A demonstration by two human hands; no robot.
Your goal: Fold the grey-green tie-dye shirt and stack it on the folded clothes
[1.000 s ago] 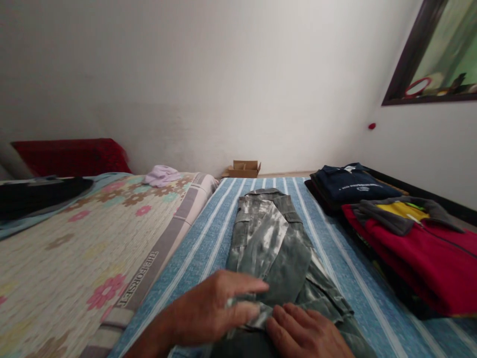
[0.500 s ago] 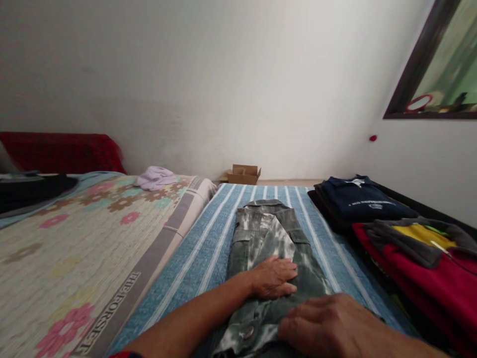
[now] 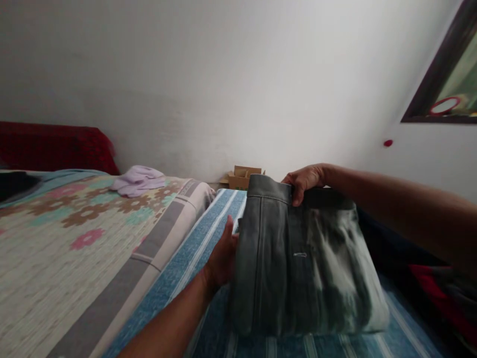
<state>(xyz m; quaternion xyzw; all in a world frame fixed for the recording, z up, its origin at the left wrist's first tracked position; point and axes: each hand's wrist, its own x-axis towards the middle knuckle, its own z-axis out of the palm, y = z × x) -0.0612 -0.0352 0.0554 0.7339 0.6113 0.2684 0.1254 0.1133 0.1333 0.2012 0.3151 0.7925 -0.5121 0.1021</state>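
A folded grey-green washed garment (image 3: 298,268) lies on the blue striped bedsheet (image 3: 186,268), its near half doubled over. My right hand (image 3: 303,181) grips the garment's far top edge, fingers curled over the fabric. My left hand (image 3: 223,256) presses against the garment's left side; its fingers are mostly hidden behind the cloth.
A floral quilt (image 3: 74,233) covers the left of the bed, with a lilac cloth (image 3: 137,180) and a red pillow (image 3: 55,146) at its far end. A small cardboard box (image 3: 242,177) sits by the wall. Red clothing (image 3: 443,298) lies at the right edge. A framed window (image 3: 447,84) is up right.
The long flat garment has been folded over on itself. My right hand moved from its near end to its far edge; my left hand went from on top to its left side.
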